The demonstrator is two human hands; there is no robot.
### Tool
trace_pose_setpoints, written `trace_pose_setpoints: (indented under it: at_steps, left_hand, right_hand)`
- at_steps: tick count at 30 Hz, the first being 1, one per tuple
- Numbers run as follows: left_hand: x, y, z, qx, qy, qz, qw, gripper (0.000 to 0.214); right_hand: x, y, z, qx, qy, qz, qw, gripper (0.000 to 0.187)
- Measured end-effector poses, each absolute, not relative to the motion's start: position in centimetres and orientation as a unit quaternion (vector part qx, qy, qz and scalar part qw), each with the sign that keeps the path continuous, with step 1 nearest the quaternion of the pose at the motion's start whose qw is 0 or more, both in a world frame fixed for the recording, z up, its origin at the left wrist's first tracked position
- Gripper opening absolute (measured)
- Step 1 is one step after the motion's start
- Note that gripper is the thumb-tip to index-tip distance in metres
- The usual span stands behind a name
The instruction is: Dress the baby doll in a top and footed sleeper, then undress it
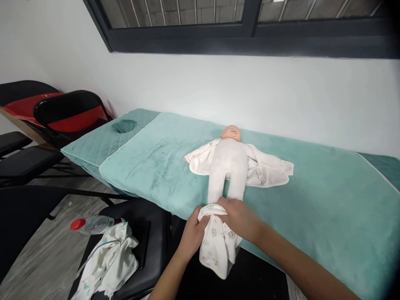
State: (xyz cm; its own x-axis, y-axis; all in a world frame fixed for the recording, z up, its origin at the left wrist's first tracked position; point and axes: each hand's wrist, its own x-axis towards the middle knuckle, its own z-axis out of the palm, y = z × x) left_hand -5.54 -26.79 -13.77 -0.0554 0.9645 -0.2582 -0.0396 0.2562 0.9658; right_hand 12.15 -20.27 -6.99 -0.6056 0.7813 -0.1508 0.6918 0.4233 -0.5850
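Two bare hands meet at the lower centre of the frame, both closed on one gathered printed garment [215,246]. My left hand [194,231] pinches the rim, thumb over the fabric; my right hand [239,218] grips the same rim from the other side, its fingertips partly hidden, so from my remote station I cannot tell how deep they reach. The upper edge of the garment lies at the lower ends of the legs [216,183] of the doll [230,154], and its loose part hangs below; the feet are out of sight. For sound handling, I judge that the rim is best kept bunched and evenly spread, with equal tension from both sides, and that the seemingly soft legs are better guided through one at a time than tugged; a twisted layer or a caught foot seems the likeliest fault. Centre of the frame: the doll lies face up, head farthest from me, with a white top [270,171] spread open on both sides of its body. Around it: the green bed cover [137,162], running across the frame. Lower left: a black chair [156,233] bearing a crumpled cloth [117,258], with a red-capped bottle [95,225] lying just beside the cloth. Upper left: black-and-red folding chairs [73,108]. Top: a dark-framed window [184,39] in the white wall [281,96]
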Motion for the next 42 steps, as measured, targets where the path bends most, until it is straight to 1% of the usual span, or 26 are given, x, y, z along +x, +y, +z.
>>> trace_pose_setpoints:
  at_steps: [2, 5, 9, 12, 15, 17, 20, 23, 28, 30, 33, 35, 38, 42]
  left_hand:
    - [-5.9, -27.1, -13.2, 0.427, 0.567, 0.429, 0.559, 0.029]
    - [-6.2, -27.8, -12.7, 0.401, 0.534, 0.413, 0.619, 0.029]
    - [-5.9, -28.9, -13.3, 0.287, 0.451, 0.468, 0.704, 0.027]
    - [-5.7, -29.1, -14.4, 0.238, 0.405, 0.509, 0.721, 0.027]
    - [-6.3, -27.9, -15.1, 0.269, 0.390, 0.510, 0.718, 0.033]
    - [-7.0, -26.4, -14.9, 0.326, 0.410, 0.497, 0.692, 0.034]
    - [-8.1, -23.8, -13.7, 0.421, 0.473, 0.474, 0.612, 0.029]
    - [-8.1, -22.1, -12.4, 0.488, 0.496, 0.468, 0.544, 0.025]
    - [-6.4, -20.7, -12.7, 0.495, 0.532, 0.533, 0.434, 0.024]
    - [-5.8, -19.9, -13.1, 0.495, 0.539, 0.557, 0.391, 0.026]
    - [-5.5, -18.2, -12.8, 0.520, 0.525, 0.564, 0.370, 0.026]
    - [-5.6, -17.0, -12.1, 0.544, 0.505, 0.544, 0.391, 0.024]
    - [-6.0, -15.7, -11.2, 0.558, 0.482, 0.504, 0.449, 0.023]
    - [-6.2, -14.6, -11.2, 0.509, 0.491, 0.519, 0.480, 0.032]
  right_hand:
    - [12.1, -20.3, -6.9, -0.437, -0.837, 0.321, 0.077, 0.013]
    - [12.3, -20.1, -6.8, -0.424, -0.840, 0.330, 0.078, 0.016]
    - [13.1, -19.5, -6.6, -0.362, -0.843, 0.388, 0.084, 0.021]
    - [13.6, -19.3, -6.3, -0.331, -0.832, 0.437, 0.084, 0.027]
    - [13.8, -19.3, -6.3, -0.351, -0.808, 0.463, 0.096, 0.028]
    - [13.8, -19.5, -6.3, -0.385, -0.788, 0.467, 0.112, 0.027]
    - [13.7, -19.7, -6.5, -0.436, -0.762, 0.457, 0.142, 0.028]
    - [13.9, -19.6, -6.8, -0.465, -0.727, 0.476, 0.170, 0.031]
    - [14.5, -19.2, -7.5, -0.422, -0.666, 0.578, 0.211, 0.039]
    - [14.7, -19.1, -7.5, -0.402, -0.659, 0.596, 0.221, 0.040]
    - [14.9, -18.8, -7.1, -0.427, -0.681, 0.553, 0.220, 0.032]
    - [15.1, -18.3, -6.7, -0.473, -0.702, 0.484, 0.223, 0.023]
    - [15.3, -16.9, -6.6, -0.528, -0.719, 0.364, 0.267, 0.010]
    - [14.8, -14.8, -7.5, -0.489, -0.773, 0.223, 0.337, 0.019]
